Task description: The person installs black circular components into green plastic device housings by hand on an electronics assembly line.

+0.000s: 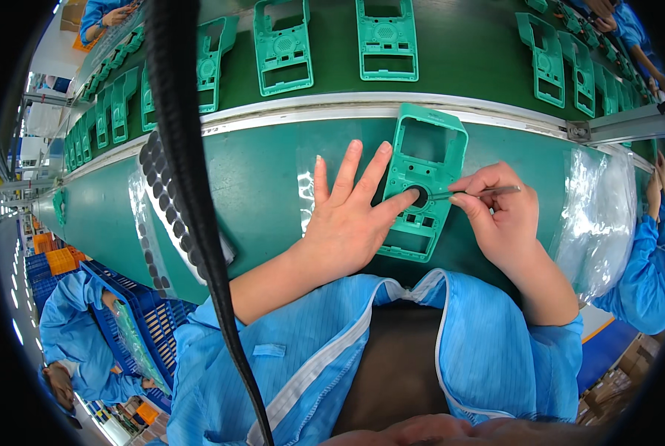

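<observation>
A green plastic housing (440,172) with a large rectangular opening lies slightly tilted on the green bench in front of me. Over its round speaker grille sits a black round pad (420,196). My left hand (351,212) has its fingers spread flat, the thumb reaching onto the edge of the black pad. Between thumb and fingers, my right hand (500,212) pinches slim metal tweezers (505,190). The tweezers' tip points left and meets the pad beside my left thumb.
A white sheet of black round pads (170,201) lies left on the bench. Clear plastic bags (598,215) lie right. Beyond a metal rail, several green housings (283,46) rest on a conveyor (332,44). Co-workers in blue sit around; one handles a blue crate (135,316). A black cable (191,163) hangs in front.
</observation>
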The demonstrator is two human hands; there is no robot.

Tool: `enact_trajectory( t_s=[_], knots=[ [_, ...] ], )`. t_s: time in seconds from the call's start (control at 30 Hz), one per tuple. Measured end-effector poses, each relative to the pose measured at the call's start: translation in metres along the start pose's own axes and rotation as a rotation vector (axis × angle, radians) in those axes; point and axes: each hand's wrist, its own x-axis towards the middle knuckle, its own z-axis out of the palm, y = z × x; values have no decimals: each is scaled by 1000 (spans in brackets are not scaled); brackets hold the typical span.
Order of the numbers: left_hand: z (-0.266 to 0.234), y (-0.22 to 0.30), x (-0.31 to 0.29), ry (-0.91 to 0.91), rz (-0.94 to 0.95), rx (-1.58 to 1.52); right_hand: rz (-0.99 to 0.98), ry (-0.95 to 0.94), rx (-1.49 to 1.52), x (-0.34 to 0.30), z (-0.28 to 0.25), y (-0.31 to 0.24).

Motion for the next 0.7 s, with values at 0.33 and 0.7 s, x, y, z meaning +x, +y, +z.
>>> enact_trajectory(
  t_s=[0.33, 0.7],
  knots=[
    [-10, 3, 1, -32, 7, 23, -74, 25, -70, -5, -2, -6],
    [-14, 14, 2, 87, 31, 56, 190, -153, -299, -25, 1, -14]
  ],
)
